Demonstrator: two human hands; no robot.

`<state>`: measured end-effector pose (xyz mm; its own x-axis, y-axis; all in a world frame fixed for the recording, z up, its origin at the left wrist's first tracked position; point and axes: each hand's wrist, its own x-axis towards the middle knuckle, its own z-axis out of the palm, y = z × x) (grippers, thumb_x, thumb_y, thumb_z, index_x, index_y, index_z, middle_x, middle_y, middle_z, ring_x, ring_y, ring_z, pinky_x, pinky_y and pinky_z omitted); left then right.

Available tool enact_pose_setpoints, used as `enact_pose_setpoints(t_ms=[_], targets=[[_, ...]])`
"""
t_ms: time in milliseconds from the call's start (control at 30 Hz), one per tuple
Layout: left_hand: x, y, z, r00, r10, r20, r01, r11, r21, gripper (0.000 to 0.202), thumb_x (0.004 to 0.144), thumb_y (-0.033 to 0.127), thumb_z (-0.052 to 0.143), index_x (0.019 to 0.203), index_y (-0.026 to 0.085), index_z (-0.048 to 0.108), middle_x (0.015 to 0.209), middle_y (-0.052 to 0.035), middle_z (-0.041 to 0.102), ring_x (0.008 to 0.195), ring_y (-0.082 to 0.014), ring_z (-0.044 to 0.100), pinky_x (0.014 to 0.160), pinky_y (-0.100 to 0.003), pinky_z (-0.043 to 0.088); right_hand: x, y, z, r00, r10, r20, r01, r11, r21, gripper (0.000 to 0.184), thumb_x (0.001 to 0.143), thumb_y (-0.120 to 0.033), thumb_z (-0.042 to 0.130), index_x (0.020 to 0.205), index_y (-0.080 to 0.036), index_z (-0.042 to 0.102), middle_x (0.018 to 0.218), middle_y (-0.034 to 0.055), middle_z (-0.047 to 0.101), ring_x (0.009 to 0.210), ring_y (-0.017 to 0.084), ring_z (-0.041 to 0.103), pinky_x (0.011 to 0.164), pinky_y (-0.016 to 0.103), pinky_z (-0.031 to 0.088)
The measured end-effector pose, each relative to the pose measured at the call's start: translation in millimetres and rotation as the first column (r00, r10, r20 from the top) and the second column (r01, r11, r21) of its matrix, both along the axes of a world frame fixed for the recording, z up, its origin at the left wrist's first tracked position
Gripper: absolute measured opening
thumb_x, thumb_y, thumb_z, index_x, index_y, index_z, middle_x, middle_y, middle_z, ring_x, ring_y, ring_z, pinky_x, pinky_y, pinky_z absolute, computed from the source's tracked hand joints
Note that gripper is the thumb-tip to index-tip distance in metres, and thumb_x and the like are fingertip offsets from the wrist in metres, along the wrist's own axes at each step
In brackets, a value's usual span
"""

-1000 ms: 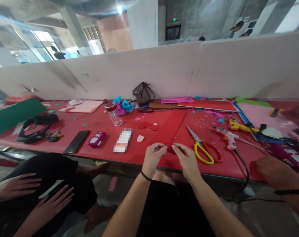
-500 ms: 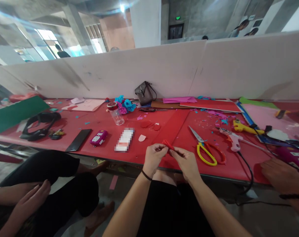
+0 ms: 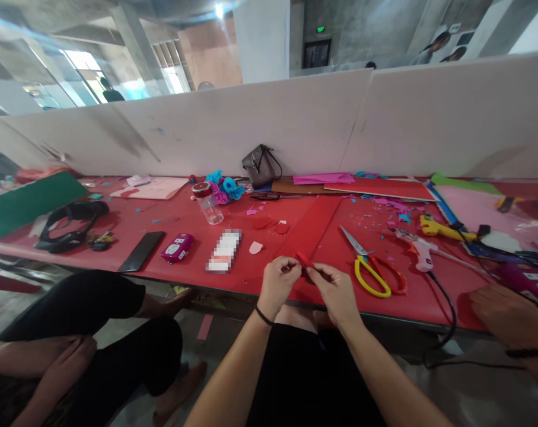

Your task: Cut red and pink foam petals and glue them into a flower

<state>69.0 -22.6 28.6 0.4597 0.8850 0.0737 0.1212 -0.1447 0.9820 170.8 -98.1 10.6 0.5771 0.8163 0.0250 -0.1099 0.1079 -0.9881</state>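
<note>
A small folded or rolled piece of red paper is pinched between my two hands at the table's front edge. My left hand has its thumb and fingertips closed at the piece's left side. From the other side, my right hand grips it in the same way. My fingers cover most of the piece. Just beyond lies a long strip of red paper. Scissors with yellow and red handles lie to the right of my right hand, blades pointing away.
A pink glue gun with a black cord and a yellow one lie right. A co-worker's hand rests at the right edge. A glass jar, purple device and black phone are left. Another person sits at left.
My hands have shifted only slightly, and the red piece between them is turned a little. The seated person's hands on the left have moved slightly to the right.
</note>
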Motion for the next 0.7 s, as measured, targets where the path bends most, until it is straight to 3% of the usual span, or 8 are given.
enact_pose_setpoints(t_ms=[133, 233, 367, 533, 700], targets=[[-4, -1, 3.1, 0.997, -0.054, -0.056, 0.059, 0.993, 0.106, 0.012, 0.072, 0.020, 0.056, 0.064, 0.017, 0.064, 0.067, -0.0008, 0.063, 0.065, -0.0122, 0.055, 0.066, -0.024, 0.044, 2, 1, 0.1, 0.997, -0.007, -0.077, 0.006, 1.000, -0.007, 0.023, 0.063, -0.039, 0.076, 0.072, -0.019, 0.073, 0.070, 0.0027, 0.073, 0.066, 0.018, 0.066, 0.068, 0.032, 0.055], [-6, -2, 4.2, 0.996, -0.075, -0.044, 0.079, 0.990, 0.116, 0.012, 0.073, 0.020, 0.056, 0.064, 0.017, 0.063, 0.069, -0.0008, 0.062, 0.066, -0.0126, 0.055, 0.067, -0.025, 0.044, 3, 2, 1.8, 0.983, -0.011, -0.183, 0.005, 0.999, -0.033, 0.023, 0.056, -0.038, 0.080, 0.067, -0.019, 0.072, 0.065, 0.0008, 0.071, 0.063, 0.016, 0.064, 0.063, 0.028, 0.053], [-6, -2, 2.8, 0.994, -0.107, 0.011, 0.106, 0.993, 0.047, 0.011, 0.073, 0.022, 0.055, 0.066, 0.018, 0.061, 0.067, 0.0001, 0.060, 0.065, -0.0124, 0.053, 0.066, -0.025, 0.045, 2, 2, 4.1, 0.933, -0.031, -0.358, 0.007, 0.998, -0.069, 0.025, 0.047, -0.033, 0.084, 0.062, -0.018, 0.070, 0.063, -0.0012, 0.069, 0.059, 0.012, 0.062, 0.059, 0.024, 0.052], [-5, -3, 0.5, 0.991, -0.115, 0.069, 0.117, 0.993, -0.023, 0.009, 0.073, 0.023, 0.054, 0.067, 0.017, 0.057, 0.064, 0.0015, 0.055, 0.063, -0.0113, 0.051, 0.066, -0.025, 0.043, 0, 2, 7.9, 0.905, -0.011, -0.426, -0.006, 0.999, -0.037, 0.024, 0.050, -0.032, 0.083, 0.063, -0.018, 0.069, 0.060, -0.0031, 0.067, 0.053, 0.009, 0.057, 0.056, 0.021, 0.049], [-6, -5, -1.4, 0.962, -0.028, 0.271, 0.097, 0.964, -0.246, 0.012, 0.072, 0.029, 0.057, 0.073, 0.017, 0.055, 0.068, 0.0026, 0.053, 0.063, -0.0095, 0.051, 0.069, -0.024, 0.045, -1, 2, 11.5, 0.874, -0.051, -0.484, 0.055, 0.998, -0.007, 0.020, 0.055, -0.031, 0.080, 0.063, -0.020, 0.066, 0.059, -0.0037, 0.066, 0.053, 0.011, 0.059, 0.054, 0.022, 0.050]])
